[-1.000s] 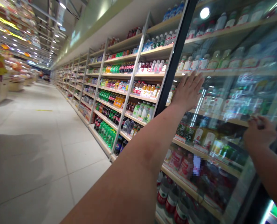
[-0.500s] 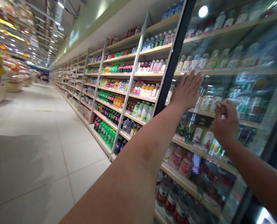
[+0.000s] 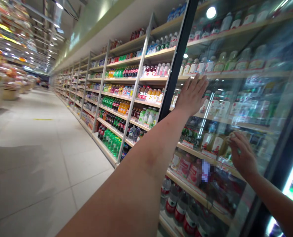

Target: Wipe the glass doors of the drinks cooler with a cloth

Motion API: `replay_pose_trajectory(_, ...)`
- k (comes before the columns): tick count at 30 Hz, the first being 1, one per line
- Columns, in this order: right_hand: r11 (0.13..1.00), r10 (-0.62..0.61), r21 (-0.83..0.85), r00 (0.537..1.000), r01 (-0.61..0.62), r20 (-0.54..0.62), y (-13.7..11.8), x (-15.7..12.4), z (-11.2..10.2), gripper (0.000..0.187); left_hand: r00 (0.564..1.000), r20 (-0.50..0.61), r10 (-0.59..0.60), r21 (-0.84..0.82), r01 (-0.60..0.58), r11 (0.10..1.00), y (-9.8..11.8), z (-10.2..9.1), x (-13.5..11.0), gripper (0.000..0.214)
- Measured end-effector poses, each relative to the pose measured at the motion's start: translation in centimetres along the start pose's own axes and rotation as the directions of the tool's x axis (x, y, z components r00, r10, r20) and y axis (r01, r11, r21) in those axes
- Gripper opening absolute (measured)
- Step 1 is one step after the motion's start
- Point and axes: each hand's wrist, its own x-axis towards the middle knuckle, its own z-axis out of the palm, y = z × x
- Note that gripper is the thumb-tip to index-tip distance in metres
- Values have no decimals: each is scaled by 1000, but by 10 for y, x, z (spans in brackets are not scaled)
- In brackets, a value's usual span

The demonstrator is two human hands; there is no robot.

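My left hand (image 3: 191, 94) lies flat against the glass door (image 3: 253, 82), near its dark frame (image 3: 173, 70), with the fingers stretched and slightly apart. Lower and to the right, my right hand (image 3: 243, 156) is at the same glass. Its fingers are bent around a small crumpled pale cloth (image 3: 235, 134), mostly covered by the fingers. Bottles on shelves show in the glass, mixed with reflections, so the distance between the right hand and the pane is hard to judge.
Long drink shelves (image 3: 119, 93) run away to the left of the door, filled with bottles. A pale tiled floor (image 3: 45, 158) forms the aisle, with display stands (image 3: 10, 90) across it. At the lower right is a brightly lit opening (image 3: 290, 174).
My right hand has moved down and slightly right along the glass with the pale cloth. My left hand stays flat on the pane. The view has shifted slightly.
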Motion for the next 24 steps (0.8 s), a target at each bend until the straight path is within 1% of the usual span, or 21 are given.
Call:
replay_pose_trajectory(3, 992, 105, -55, 991, -109, -82, 23, 5, -5, 29, 1000, -9, 5, 10, -5, 1000, 0, 1, 0, 67)
replay_pose_trajectory(5, 972, 194, -102, 968, -211, -158, 38, 17, -3, 29, 1000, -12, 7, 21, -6, 1000, 0, 2, 0, 67)
replay_pose_trajectory(6, 954, 247, -118, 947, -274, -205, 44, 26, 0, 30, 1000, -10, 5, 28, -5, 1000, 0, 1, -1, 67)
replay_pose_trajectory(7, 929, 309, -121, 915, -348, -259, 50, 37, 3, 31, 1000, -9, 2, 33, -1, 999, 0, 1, -1, 66)
replay_pose_trajectory(8, 894, 381, -114, 868, -434, -319, 54, 50, 7, 31, 1000, -8, -1, 38, 1, 999, 1, 1, -2, 66)
replay_pose_trajectory(10, 810, 502, -69, 750, -582, -432, 58, 80, 17, 32, 1000, -6, 0, 45, 0, 999, 1, -1, -3, 65)
replay_pose_trajectory(11, 779, 536, -43, 699, -626, -473, 57, 95, 22, 31, 1000, -5, 2, 47, -2, 999, 1, -2, -3, 65)
replay_pose_trajectory(12, 761, 555, -21, 668, -648, -497, 54, 110, 27, 30, 1000, -4, 4, 48, -4, 999, 1, -3, -4, 65)
replay_pose_trajectory(13, 762, 556, -10, 662, -647, -502, 49, 124, 32, 29, 1000, -2, 6, 48, -6, 999, 2, -4, -4, 65)
replay_pose_trajectory(14, 783, 538, -10, 685, -622, -490, 42, 135, 37, 29, 1000, -1, 6, 48, -6, 999, 2, -4, -4, 65)
replay_pose_trajectory(16, 858, 457, -22, 782, -513, -424, 21, 150, 45, 29, 1000, 2, 4, 46, -4, 999, 2, -5, -4, 65)
replay_pose_trajectory(18, 939, 317, -23, 891, -343, -324, -9, 151, 51, 30, 1000, 5, 6, 43, -7, 999, 2, -5, -4, 66)
replay_pose_trajectory(19, 966, 245, -11, 930, -258, -275, -27, 146, 54, 31, 1000, 7, 8, 41, -8, 999, 2, -5, -3, 66)
replay_pose_trajectory(20, 984, 178, 15, 958, -179, -226, -45, 138, 57, 30, 1000, 9, 10, 38, -11, 999, 2, -5, -3, 66)
replay_pose_trajectory(21, 993, 116, 46, 976, -110, -183, -62, 127, 59, 30, 1000, 9, 15, 34, -15, 999, 2, -4, -3, 67)
replay_pose_trajectory(23, 996, 0, 94, 995, 9, -96, -90, 100, 61, 28, 1000, 7, 20, 26, -20, 999, 1, -4, -2, 67)
replay_pose_trajectory(24, 992, -56, 113, 997, 61, -50, -99, 84, 60, 29, 1000, 6, 20, 22, -21, 1000, 1, -4, -2, 67)
